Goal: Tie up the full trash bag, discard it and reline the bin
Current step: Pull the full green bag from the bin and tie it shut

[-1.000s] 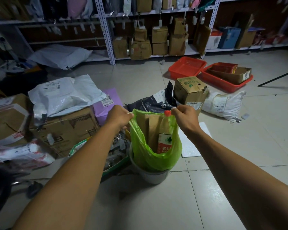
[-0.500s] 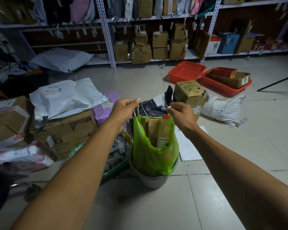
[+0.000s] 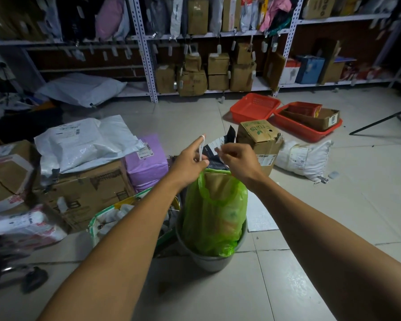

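A full green trash bag (image 3: 214, 216) stands in a grey round bin (image 3: 210, 258) on the tiled floor. Brown cardboard shows through the bag's drawn-in mouth. My left hand (image 3: 190, 164) holds a white drawstring (image 3: 200, 148) looped over its raised forefinger. My right hand (image 3: 237, 159) pinches the other white string end just above the bag's top. Both hands sit close together over the mouth of the bag.
Cardboard boxes (image 3: 83, 193) and white and purple parcels are stacked at the left. A woven bag of rubbish (image 3: 116, 216) leans beside the bin. A fruit box (image 3: 261, 137), a white sack (image 3: 303, 158) and red baskets (image 3: 255, 106) lie beyond. Shelving (image 3: 146, 66) lines the back.
My hands have come closer together and risen, pulling the white drawstrings out. The bag's mouth has narrowed and the bottle inside is now hidden.
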The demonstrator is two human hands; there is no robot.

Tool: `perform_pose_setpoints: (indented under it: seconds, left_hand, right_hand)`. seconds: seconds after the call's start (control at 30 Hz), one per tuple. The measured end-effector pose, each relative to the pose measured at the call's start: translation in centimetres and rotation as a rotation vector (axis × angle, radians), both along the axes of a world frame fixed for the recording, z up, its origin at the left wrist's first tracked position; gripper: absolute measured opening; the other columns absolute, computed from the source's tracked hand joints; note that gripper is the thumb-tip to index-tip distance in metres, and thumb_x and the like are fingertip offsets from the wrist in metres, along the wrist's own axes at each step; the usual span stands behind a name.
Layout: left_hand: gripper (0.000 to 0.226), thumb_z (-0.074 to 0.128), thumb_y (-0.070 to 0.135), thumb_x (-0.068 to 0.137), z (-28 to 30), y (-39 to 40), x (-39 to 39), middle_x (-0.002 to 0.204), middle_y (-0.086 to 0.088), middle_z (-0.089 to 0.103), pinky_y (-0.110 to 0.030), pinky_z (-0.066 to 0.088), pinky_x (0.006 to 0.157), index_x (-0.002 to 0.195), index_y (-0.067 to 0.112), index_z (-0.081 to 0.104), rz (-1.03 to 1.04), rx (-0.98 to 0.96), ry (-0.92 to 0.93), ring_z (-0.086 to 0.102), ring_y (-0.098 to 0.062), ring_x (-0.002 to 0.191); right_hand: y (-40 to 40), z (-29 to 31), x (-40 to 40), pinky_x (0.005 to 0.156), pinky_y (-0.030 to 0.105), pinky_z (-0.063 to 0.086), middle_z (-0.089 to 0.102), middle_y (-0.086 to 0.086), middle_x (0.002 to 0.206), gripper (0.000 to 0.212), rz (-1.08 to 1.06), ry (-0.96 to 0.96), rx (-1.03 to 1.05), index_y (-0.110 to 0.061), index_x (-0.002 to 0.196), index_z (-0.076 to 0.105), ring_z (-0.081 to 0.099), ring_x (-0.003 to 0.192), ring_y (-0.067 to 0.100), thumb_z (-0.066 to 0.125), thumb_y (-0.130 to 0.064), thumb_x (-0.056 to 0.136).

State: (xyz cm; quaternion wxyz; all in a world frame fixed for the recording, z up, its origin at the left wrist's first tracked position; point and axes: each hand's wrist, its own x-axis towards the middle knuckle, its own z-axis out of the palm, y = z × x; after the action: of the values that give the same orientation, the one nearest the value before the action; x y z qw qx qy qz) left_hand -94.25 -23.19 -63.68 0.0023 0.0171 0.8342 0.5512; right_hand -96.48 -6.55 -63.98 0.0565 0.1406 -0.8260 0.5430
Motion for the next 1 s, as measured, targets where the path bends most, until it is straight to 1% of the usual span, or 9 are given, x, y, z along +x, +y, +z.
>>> perform_pose_setpoints:
  seconds: [0.13,0.23,0.33,0.47,0.6,0.7,0.83,0.9,1.0]
  left_hand:
    - [0.058,0.056,0.008,0.095,-1.1,0.7,-0.1,0.132,-0.008,0.06,-0.036,0.051,0.094,0.148,0.025,0.038,-0.011,-0.156,0.009,0.061,-0.02,0.111]
    - [0.038,0.05,0.011,0.098,-1.6,1.3,-0.6,0.105,-0.005,0.067,-0.027,0.051,0.069,0.136,0.018,0.054,0.04,-0.178,0.042,0.06,-0.013,0.077]
    - [0.034,0.049,0.011,0.098,-2.6,1.7,-1.6,0.09,-0.001,0.068,-0.033,0.051,0.07,0.13,0.018,0.059,0.021,-0.18,0.017,0.058,-0.014,0.065]
    - [0.043,0.06,0.007,0.09,-3.3,2.6,-1.7,0.091,0.003,0.065,-0.026,0.047,0.062,0.13,0.024,0.059,-0.06,-0.185,-0.023,0.058,-0.01,0.071]
    - [0.048,0.071,0.006,0.082,-3.9,3.1,-1.9,0.102,0.004,0.068,-0.034,0.055,0.081,0.121,0.032,0.062,-0.17,-0.171,-0.061,0.065,-0.019,0.097]
    - [0.04,0.078,0.022,0.076,-4.5,3.7,-2.4,0.105,0.009,0.071,-0.044,0.055,0.091,0.11,0.04,0.064,-0.161,-0.168,-0.069,0.066,-0.017,0.103]
    - [0.004,0.067,0.042,0.08,-4.7,4.4,-3.0,0.084,0.013,0.073,-0.04,0.057,0.081,0.084,0.042,0.069,-0.062,-0.23,-0.034,0.068,-0.015,0.083]
    - [0.02,0.064,0.038,0.088,-4.8,4.5,-3.1,0.071,0.012,0.071,-0.037,0.054,0.072,0.069,0.038,0.07,-0.035,-0.237,-0.038,0.061,-0.014,0.066]
    - [0.026,0.06,0.033,0.093,-4.9,4.4,-2.9,0.075,0.008,0.073,-0.033,0.05,0.067,0.071,0.033,0.073,-0.043,-0.17,-0.044,0.057,-0.01,0.062]
  right_hand:
    - [0.4,-1.0,-0.2,0.049,0.023,0.032,0.059,-0.001,0.058,0.026,-0.061,0.151,0.245,-0.012,0.069,0.066,0.045,0.052,0.006,0.063,-0.023,0.092]
    - [0.8,-1.2,-0.3,0.049,0.024,0.031,0.057,0.002,0.059,0.023,-0.126,0.185,0.338,-0.009,0.07,0.065,0.047,0.056,0.016,0.064,-0.021,0.09]
    - [1.0,-1.9,-0.2,0.052,0.03,0.031,0.052,0.0,0.058,0.029,-0.148,0.162,0.322,-0.01,0.065,0.055,0.042,0.055,0.015,0.064,-0.022,0.09]
    - [1.4,-2.6,-0.1,0.061,0.033,0.05,0.068,-0.003,0.076,0.017,-0.169,0.054,0.167,-0.015,0.088,0.059,0.066,0.073,0.014,0.073,-0.023,0.081]
    - [1.9,-2.5,-0.1,0.06,0.027,0.049,0.066,-0.009,0.075,0.01,-0.154,0.088,0.16,-0.017,0.082,0.069,0.061,0.069,0.003,0.071,-0.027,0.082]
    - [2.0,-2.6,-0.2,0.071,0.033,0.056,0.07,-0.007,0.083,0.009,-0.114,0.062,0.13,-0.021,0.087,0.076,0.064,0.078,0.007,0.07,-0.027,0.082]
    - [2.0,-2.7,-0.5,0.075,0.03,0.057,0.073,-0.007,0.089,0.013,-0.098,0.01,0.085,-0.022,0.094,0.078,0.067,0.082,0.005,0.072,-0.025,0.083]
    - [2.3,-2.9,-0.6,0.078,0.032,0.058,0.075,-0.005,0.089,0.015,-0.078,-0.014,0.057,-0.02,0.097,0.078,0.069,0.082,0.006,0.072,-0.024,0.084]
    - [2.6,-3.0,-0.8,0.084,0.038,0.058,0.076,-0.001,0.092,0.018,-0.092,-0.056,-0.036,-0.015,0.1,0.078,0.07,0.087,0.01,0.066,-0.017,0.086]
